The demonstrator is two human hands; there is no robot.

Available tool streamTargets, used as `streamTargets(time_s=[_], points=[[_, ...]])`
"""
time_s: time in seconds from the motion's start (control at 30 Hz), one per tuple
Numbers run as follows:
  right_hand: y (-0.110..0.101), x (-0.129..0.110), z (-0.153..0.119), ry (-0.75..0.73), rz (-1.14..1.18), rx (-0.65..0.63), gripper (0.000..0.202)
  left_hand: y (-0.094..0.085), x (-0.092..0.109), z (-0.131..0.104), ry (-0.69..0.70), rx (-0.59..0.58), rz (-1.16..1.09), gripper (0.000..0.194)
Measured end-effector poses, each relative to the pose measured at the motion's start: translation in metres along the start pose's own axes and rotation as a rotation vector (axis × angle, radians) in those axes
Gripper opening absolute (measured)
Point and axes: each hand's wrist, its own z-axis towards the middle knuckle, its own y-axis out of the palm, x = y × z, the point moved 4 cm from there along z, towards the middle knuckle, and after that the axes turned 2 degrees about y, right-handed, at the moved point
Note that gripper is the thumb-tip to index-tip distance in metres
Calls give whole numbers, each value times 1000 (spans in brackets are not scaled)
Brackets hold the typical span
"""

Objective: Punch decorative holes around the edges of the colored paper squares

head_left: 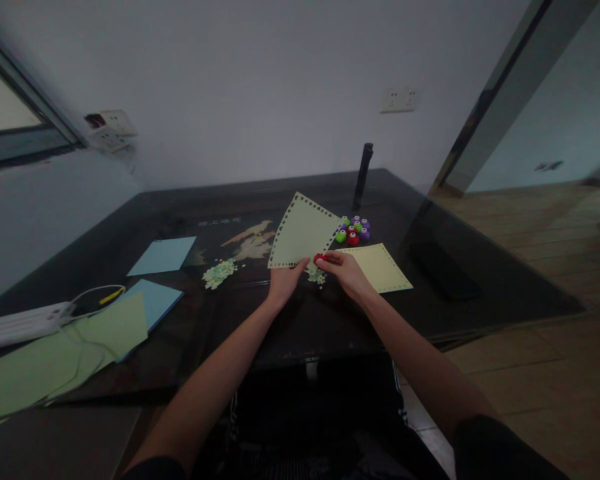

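My left hand [283, 283] pinches the lower edge of a pale yellow-green sheet of paper [305, 232], which is held up at a tilt. Rows of small punched holes run along its edges. At the sheet's lower right corner, my right hand [347, 272] has its fingers closed on a small red craft punch [321, 258]. Below the punch lies a small heap of paper bits [317, 275]. A second yellow sheet [379, 265] with holes along its edges lies flat, partly behind my right hand. Several green, purple and red craft punches [353, 230] stand together behind it.
A larger pile of paper bits [219, 273] lies to the left. Further left are blue sheets [164, 256], green sheets [70, 343] and a white power strip [27, 325] with cables. A black phone-like object [443, 270] lies right; a black upright stick [363, 175] stands behind.
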Motion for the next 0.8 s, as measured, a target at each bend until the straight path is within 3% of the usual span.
streamTargets(time_s=[0.8], points=[[-3, 2, 1, -30, -18, 26, 30, 4, 7, -4, -28, -13, -42, 47]])
